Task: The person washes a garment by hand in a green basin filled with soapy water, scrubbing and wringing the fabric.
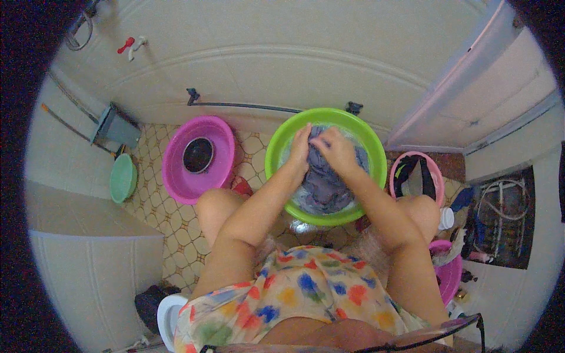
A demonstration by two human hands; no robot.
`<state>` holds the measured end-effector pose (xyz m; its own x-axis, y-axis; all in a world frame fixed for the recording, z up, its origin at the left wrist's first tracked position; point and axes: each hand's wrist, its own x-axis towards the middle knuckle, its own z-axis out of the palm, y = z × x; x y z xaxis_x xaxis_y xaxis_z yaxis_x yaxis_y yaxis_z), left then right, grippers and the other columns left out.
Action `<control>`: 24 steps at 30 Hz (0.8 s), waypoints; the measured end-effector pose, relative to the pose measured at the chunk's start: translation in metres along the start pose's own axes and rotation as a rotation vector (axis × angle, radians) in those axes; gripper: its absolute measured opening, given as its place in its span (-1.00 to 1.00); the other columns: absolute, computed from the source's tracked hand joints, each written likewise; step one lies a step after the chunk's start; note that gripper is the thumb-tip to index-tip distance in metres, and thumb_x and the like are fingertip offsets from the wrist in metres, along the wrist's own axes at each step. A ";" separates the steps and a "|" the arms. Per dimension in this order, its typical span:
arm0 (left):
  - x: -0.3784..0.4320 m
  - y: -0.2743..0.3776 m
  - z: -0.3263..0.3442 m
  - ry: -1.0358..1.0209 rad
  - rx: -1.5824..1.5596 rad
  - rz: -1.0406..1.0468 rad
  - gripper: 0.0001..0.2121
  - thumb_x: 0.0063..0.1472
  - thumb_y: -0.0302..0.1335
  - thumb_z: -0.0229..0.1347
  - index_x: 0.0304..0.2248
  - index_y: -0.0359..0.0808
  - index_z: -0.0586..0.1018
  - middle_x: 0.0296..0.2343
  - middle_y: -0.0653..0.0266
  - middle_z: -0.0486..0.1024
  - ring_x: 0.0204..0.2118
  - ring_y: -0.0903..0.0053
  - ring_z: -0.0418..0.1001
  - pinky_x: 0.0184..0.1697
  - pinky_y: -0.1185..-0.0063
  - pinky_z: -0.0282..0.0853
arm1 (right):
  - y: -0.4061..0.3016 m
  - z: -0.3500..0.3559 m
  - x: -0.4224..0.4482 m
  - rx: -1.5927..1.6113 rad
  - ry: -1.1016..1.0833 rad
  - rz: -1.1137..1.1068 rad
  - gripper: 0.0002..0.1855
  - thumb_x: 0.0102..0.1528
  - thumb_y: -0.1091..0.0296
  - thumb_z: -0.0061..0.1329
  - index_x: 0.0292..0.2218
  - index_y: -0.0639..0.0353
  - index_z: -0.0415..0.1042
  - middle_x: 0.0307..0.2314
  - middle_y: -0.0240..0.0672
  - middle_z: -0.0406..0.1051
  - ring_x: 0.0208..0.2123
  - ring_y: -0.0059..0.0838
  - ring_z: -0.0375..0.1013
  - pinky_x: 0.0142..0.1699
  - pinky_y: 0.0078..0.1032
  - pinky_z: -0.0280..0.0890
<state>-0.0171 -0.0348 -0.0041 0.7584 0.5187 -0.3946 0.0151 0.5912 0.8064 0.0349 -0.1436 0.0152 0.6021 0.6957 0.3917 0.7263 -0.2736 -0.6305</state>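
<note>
A lime-green plastic basin [325,112] stands on the floor between my knees, with wet dark grey-purple cloth [324,185] and suds inside. My left hand [300,148] is at the cloth's upper left, fingers pointing up, with a fold of cloth against it. Just right of it, my right hand [336,148] is bent over the cloth, its fingers pinching the same bunched part. The two hands nearly meet above the basin. The lower part of the cloth lies spread in the soapy water.
To the left, a pink basin [174,176] holds a round dark-looking bowl [198,155], and a green basin [123,178] leans by the wall. A pink bucket [435,170] with black cloth is at right, near a white-lidded container [446,218] and a magenta basin [451,273]. A pipe [251,106] runs along the wall.
</note>
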 end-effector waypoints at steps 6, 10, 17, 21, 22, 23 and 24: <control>0.012 -0.030 0.010 -0.136 -0.146 -0.163 -0.67 0.08 -0.12 -0.12 -0.28 -0.18 0.39 -0.35 0.30 0.36 -0.27 0.57 0.28 -0.19 0.53 0.18 | -0.018 0.021 0.008 -0.112 -0.138 0.161 -0.68 -0.02 0.13 -0.26 -0.43 0.22 0.35 -0.49 -0.10 0.35 -0.42 -0.09 0.34 -0.36 -0.18 0.26; 0.024 -0.045 0.008 -0.252 -0.182 -0.135 -0.66 0.09 -0.13 -0.14 -0.24 -0.17 0.39 -0.31 0.31 0.37 -0.24 0.59 0.28 -0.17 0.56 0.16 | -0.003 0.005 0.027 -0.127 0.137 0.220 -0.69 -0.01 0.17 -0.23 -0.56 0.24 0.35 -0.55 -0.07 0.32 -0.51 -0.06 0.31 -0.41 -0.25 0.19; 0.030 -0.059 -0.003 -0.239 -0.120 -0.002 -0.72 0.10 -0.24 -0.17 -0.33 -0.25 0.42 -0.33 0.27 0.39 -0.26 0.50 0.32 -0.17 0.52 0.19 | -0.023 0.029 0.005 -0.002 0.060 -0.018 -0.67 -0.01 0.15 -0.24 -0.57 0.26 0.34 -0.56 -0.07 0.32 -0.51 -0.07 0.31 -0.43 -0.27 0.19; 0.004 -0.025 0.027 -0.180 -0.256 -0.234 -0.76 0.08 -0.31 -0.16 -0.39 -0.28 0.43 -0.35 0.22 0.40 -0.29 0.44 0.34 -0.19 0.48 0.23 | 0.011 0.003 0.027 -0.155 0.120 0.208 -0.69 -0.01 0.14 -0.27 -0.47 0.21 0.35 -0.54 -0.09 0.35 -0.51 -0.11 0.35 -0.43 -0.25 0.23; 0.006 -0.026 0.027 -0.194 -0.264 -0.243 -0.77 0.08 -0.31 -0.16 -0.39 -0.28 0.43 -0.37 0.23 0.41 -0.31 0.44 0.35 -0.20 0.48 0.24 | 0.015 0.002 0.029 -0.222 0.129 0.236 -0.68 0.00 0.13 -0.29 -0.45 0.19 0.34 -0.54 -0.09 0.36 -0.51 -0.13 0.37 -0.42 -0.23 0.24; 0.008 -0.028 0.026 -0.208 -0.273 -0.253 -0.77 0.09 -0.32 -0.16 -0.39 -0.28 0.43 -0.38 0.23 0.42 -0.33 0.44 0.36 -0.22 0.48 0.25 | 0.017 0.005 0.026 -0.238 0.069 0.206 -0.68 0.00 0.13 -0.30 -0.44 0.20 0.34 -0.54 -0.09 0.36 -0.51 -0.12 0.37 -0.42 -0.23 0.24; 0.026 -0.042 0.010 -0.335 -0.336 -0.204 -0.77 0.10 -0.30 -0.18 -0.40 -0.26 0.43 -0.44 0.26 0.41 -0.38 0.46 0.37 -0.28 0.49 0.27 | 0.004 0.009 0.023 -0.245 0.005 0.163 -0.68 0.01 0.14 -0.30 -0.43 0.20 0.34 -0.53 -0.09 0.35 -0.51 -0.12 0.37 -0.42 -0.23 0.24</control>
<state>0.0084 -0.0519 -0.0440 0.9298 0.1780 -0.3221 0.0166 0.8540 0.5201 0.0485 -0.1228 0.0151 0.7186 0.6264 0.3022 0.6780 -0.5343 -0.5048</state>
